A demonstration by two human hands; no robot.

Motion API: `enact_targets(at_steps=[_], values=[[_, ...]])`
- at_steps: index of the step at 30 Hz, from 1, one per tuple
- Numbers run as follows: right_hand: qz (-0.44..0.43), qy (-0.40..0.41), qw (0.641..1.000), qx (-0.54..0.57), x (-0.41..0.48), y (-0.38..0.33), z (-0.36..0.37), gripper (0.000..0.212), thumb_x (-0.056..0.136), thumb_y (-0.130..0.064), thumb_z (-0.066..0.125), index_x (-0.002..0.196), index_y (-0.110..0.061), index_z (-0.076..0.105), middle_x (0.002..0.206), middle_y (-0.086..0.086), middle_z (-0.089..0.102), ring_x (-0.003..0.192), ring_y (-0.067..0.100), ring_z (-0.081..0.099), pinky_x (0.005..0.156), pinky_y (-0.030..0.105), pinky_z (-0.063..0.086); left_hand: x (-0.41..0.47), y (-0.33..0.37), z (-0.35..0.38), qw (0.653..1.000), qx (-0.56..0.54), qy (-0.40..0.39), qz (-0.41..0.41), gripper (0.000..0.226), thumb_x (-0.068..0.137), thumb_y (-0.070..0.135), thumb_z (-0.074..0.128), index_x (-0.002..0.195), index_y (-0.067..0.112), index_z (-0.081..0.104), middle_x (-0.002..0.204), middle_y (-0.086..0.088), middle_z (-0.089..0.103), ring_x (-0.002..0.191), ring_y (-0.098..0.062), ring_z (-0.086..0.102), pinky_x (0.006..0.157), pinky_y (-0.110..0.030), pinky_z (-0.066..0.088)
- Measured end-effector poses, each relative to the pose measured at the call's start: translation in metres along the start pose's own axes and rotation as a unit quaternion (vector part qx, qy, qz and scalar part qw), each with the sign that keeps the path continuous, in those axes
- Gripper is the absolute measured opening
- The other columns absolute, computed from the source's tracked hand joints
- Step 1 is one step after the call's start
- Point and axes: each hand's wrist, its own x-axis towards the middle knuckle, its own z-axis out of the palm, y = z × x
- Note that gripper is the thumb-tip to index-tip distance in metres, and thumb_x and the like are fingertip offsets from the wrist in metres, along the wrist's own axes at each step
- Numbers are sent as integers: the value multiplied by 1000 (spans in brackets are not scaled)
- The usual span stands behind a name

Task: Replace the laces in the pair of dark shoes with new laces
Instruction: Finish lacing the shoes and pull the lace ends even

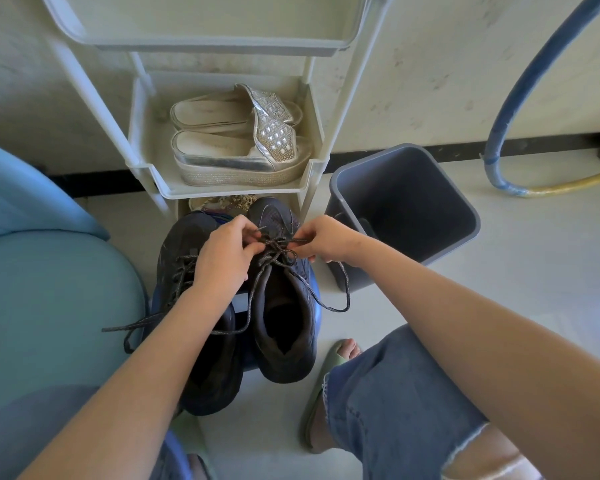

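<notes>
The left hand (227, 254) and right hand (324, 241) each pinch the lace (278, 251) on the right shoe (282, 368); uneven tugging could jam a knot.

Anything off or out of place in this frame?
Nothing spilled or damaged. Only loose ends: one lace trails out sideways from the left shoe; the other lace, pinched by the left hand and right hand over the right shoe, loops toward the grey bin. Normal mid-lacing.
</notes>
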Motion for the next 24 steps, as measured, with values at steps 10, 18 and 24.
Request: enact_targets(at_steps=[10, 18, 24], values=[[59, -84, 994, 26, -10, 0, -5, 27, 87, -29, 69, 72, -7, 66, 51, -3, 59, 45, 7, 43, 47, 18, 30, -3, 1, -10, 995, -4, -83, -55, 13, 88, 31, 65, 88, 17, 64, 78, 5, 66, 29, -1, 48, 49, -19, 36], [110, -95, 988, 41, -6, -11, 7, 21, 86, -13, 65, 67, -5, 62, 49, 0, 56, 45, 10, 39, 39, 16, 29, -3, 4, -11, 989, -20, -113, -95, 11, 86, 26, 67, 85, 15, 66, 62, 5, 61, 30, 1, 49, 51, -20, 36], [139, -123, 960, 211, -11, -2, -6, 14, 90, -3, 54, 77, -2, 58, 65, 6, 61, 44, 5, 43, 37, 13, 23, -6, 6, -11, 990, -12, -113, -81, 9, 87, 19, 61, 91, 14, 68, 72, 0, 69, 33, 2, 52, 52, -16, 35]])
